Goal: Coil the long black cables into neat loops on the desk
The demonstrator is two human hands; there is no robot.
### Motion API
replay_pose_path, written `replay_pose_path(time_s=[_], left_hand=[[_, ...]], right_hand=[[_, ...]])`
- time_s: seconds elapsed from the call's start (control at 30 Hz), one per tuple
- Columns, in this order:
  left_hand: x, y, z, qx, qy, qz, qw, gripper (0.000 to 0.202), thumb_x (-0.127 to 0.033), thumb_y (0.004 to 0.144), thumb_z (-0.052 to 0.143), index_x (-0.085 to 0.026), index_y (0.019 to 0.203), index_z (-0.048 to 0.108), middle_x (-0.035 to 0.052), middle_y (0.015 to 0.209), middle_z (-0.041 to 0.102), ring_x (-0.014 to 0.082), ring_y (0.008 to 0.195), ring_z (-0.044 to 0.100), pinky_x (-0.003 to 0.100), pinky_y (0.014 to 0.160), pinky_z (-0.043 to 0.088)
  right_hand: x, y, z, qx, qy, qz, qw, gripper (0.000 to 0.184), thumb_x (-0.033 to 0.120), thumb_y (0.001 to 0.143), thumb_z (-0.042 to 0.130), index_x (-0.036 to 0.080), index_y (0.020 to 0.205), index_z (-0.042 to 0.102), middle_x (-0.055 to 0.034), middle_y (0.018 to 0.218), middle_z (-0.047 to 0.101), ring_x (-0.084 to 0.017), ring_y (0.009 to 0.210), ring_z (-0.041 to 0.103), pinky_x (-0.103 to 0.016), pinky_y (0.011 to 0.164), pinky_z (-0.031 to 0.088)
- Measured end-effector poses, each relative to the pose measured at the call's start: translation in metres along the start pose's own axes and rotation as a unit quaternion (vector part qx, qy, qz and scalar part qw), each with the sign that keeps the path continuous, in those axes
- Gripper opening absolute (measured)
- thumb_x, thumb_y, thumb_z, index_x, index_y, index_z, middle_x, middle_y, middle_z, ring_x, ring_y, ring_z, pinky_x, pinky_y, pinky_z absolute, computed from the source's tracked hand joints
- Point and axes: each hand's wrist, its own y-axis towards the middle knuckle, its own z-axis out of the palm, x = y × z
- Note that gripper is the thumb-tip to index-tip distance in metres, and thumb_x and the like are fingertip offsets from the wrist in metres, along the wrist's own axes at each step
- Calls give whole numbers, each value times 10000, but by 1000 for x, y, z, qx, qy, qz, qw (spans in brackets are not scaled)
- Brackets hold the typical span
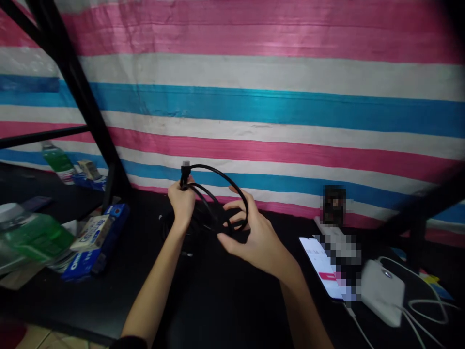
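A black cable [218, 170] curves in a loop between my two hands. My left hand [182, 203] is closed around it, close to an upright plug [186, 167] with a light metal-looking tip. My right hand [254, 230] has its thumb and fingers apart and curved, and the loop runs along the inner side of the fingers without a visible pinch. Below and behind my left hand, more black cable [167, 225] lies in a dark heap on the black table [218, 300]; its shape is hard to make out.
At left are a blurred bottle of green liquid [39, 237], a blue box [109, 232] and a small beige box [92, 232]. To the right lie a lit phone [323, 271] and a white device [385, 291] with white cords. Black frame bars [80, 97] cross a striped sheet [269, 111].
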Motion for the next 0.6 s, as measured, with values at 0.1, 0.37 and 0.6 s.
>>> replay_pose_path(time_s=[0.1,0.37,0.6], left_hand=[[0,-2,0,18,0,11,1000,307,-397,721,572,-187,541,439,-57,484,303,90,469,278,234,457,237],[-16,-28,13,153,57,9,987,276,-352,706,580,-205,583,382,-58,516,364,95,491,375,241,517,293],[18,-28,24,429,272,-86,857,219,-368,769,604,-167,695,557,-12,518,558,158,507,557,312,598,442]], right_hand=[[-13,8,0,-57,-19,21,998,594,317,800,591,301,1334,330,-41,1035,621,-165,692,641,-328,632,502],[-67,38,-18,-193,-149,159,957,361,460,850,482,169,722,653,-44,566,650,-207,613,651,-290,579,452],[-107,40,-39,-57,-189,326,925,293,374,817,555,145,672,668,4,373,533,-151,414,597,-227,491,411]])
